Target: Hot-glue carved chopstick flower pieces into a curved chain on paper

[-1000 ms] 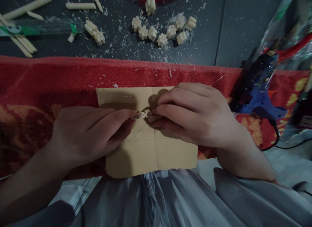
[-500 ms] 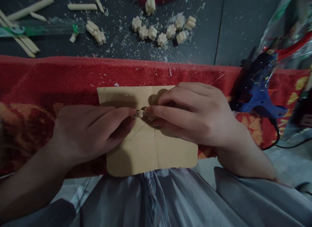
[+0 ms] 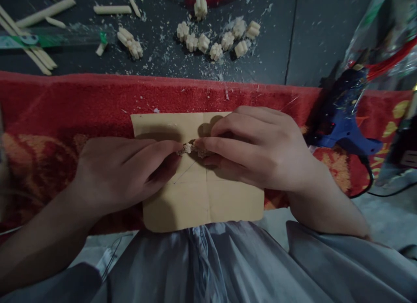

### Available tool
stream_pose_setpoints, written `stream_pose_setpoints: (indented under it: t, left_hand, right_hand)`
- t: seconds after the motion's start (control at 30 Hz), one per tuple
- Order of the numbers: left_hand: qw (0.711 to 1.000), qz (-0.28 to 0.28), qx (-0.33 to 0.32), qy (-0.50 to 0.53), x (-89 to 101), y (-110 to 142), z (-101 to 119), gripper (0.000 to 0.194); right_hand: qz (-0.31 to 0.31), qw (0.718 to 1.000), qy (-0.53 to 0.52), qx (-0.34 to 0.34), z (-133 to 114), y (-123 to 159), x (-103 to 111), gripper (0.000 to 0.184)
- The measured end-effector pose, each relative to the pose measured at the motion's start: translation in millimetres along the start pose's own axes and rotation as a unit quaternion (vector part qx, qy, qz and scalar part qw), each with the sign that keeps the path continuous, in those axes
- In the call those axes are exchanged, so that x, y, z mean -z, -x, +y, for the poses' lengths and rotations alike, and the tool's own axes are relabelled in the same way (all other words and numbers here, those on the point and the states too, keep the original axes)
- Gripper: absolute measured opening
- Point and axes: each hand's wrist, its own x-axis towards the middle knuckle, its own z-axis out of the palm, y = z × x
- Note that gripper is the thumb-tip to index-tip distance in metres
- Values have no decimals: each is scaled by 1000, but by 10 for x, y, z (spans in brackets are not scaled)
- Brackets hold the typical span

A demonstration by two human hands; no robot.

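Note:
Over a sheet of tan cardboard (image 3: 195,205) with thin pencil lines, both hands meet at small pale flower-shaped wooden pieces (image 3: 188,148). My left hand (image 3: 127,170) is closed, its thumb and index finger pinching the left end of these pieces. From the other side my right hand (image 3: 257,149) pinches the right end between thumb and fingers. The pieces sit side by side between the fingertips, and the fingers partly cover them. Whether they are joined to each other I cannot tell.
Several similar flower-shaped pieces (image 3: 216,51) lie among shavings on the dark table (image 3: 273,68). Wooden sticks (image 3: 112,10) lie at the back left. A blue glue gun (image 3: 345,116) with a cord rests at the right on the red patterned cloth (image 3: 97,94).
Both hands keep their pinch on the small pieces, with hardly any movement. The whole view has shifted slightly.

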Motion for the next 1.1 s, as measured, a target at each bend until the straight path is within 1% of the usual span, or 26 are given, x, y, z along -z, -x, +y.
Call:
stream_pose_setpoints:
  t: [0.07, 0.1, 0.27, 0.37, 0.47, 0.57, 0.63, 0.7, 0.83, 0.97, 1.1]
  left_hand:
    - [1000, -10, 15, -4, -1, 8, 3, 45]
    - [1000, -3, 18, -7, 0, 9, 8, 46]
    - [1000, 7, 15, -24, -20, -13, 53, 59]
    - [999, 21, 14, -28, -54, -15, 52, 60]
    - [999, 44, 5, -15, -81, -9, 19, 58]
    - [999, 53, -4, 0, -89, -11, -8, 51]
    - [998, 57, -15, 7, -87, -15, -13, 50]
    - [998, 54, -22, 9, -86, -16, -14, 51]
    - [998, 58, -27, 9, -79, -23, -14, 52]
    - [998, 39, -39, 22, -47, -71, -8, 46]
    - [999, 30, -27, 31, -20, -108, -28, 43]
  right_hand:
    - [-10, 1000, 3, 0, 7, 5, -10, 24]
    - [-10, 1000, 1, 3, 11, 8, -14, 24]
    - [-24, 1000, -18, -5, 22, 12, -25, 28]
    - [-1, 1000, -7, 8, 23, 7, -30, 25]
    - [21, 1000, 3, 16, 24, 1, -38, 25]
    - [21, 1000, 7, 16, 25, -4, -45, 26]
    - [27, 999, -1, 17, 25, -5, -47, 23]
    - [31, 999, -8, 17, 25, -5, -47, 22]
    - [29, 999, -10, 10, 18, -11, -44, 26]
    - [30, 999, -19, 4, 6, -27, -37, 25]
    - [29, 999, -23, 2, 4, -29, -43, 25]
